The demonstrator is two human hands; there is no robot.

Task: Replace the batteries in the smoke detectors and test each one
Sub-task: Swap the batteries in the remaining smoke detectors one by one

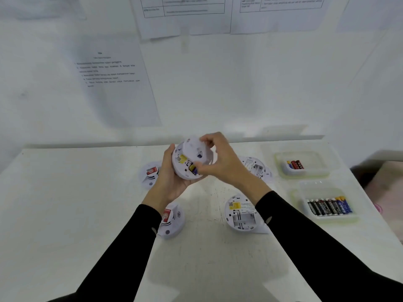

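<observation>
Smoke detector [187, 156] held above table [65, 203], back toward me, gripped in my left hand's [172, 182] curled fingers; right hand [220, 164] curls over its top rim, thumb against the seated battery [193, 168].

A white desk [65, 214] is standing against a white wall [218, 83]; printed sheets [113, 79] are hanging on it above the desk's far edge.

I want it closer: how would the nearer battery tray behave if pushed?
The tray looks like thin clear plastic, so its wall may flex under a fingertip. The batteries lie side by side filling only part of it, so they would probably roll or shift. On the smooth table it should likely slide rather than tip.
</observation>
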